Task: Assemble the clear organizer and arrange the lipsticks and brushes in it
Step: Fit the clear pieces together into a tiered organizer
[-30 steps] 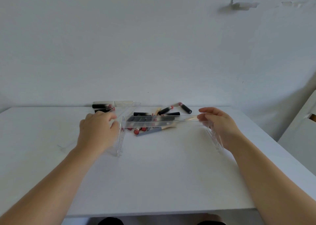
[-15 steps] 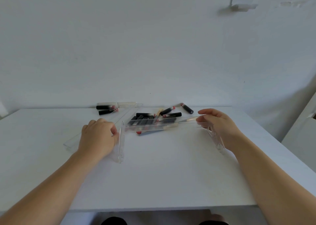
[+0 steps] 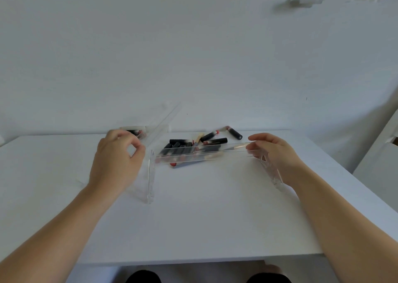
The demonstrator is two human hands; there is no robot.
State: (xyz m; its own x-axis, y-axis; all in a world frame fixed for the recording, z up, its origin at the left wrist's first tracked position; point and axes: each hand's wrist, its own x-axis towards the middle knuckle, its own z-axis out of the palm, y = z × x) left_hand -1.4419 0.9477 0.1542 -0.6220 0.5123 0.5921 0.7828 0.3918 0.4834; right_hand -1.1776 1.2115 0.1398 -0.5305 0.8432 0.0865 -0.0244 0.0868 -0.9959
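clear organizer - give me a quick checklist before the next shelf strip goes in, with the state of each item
1. Loose clear strip in the left hand: ok, lifted and tilted up toward the wall, though its lower end is blurred.
2. Right hand steadies the mounted clear shelf: ok, fingers pinch its right end.
3. Left side panel upright: ok, standing on the white table.
4. Right side panel seated: cannot tell, partly behind the hand.
5. Shelf joints fully slotted: cannot tell, clear plastic hides them.
6. Lipsticks and brushes out of the way: ok, lying behind the frame.
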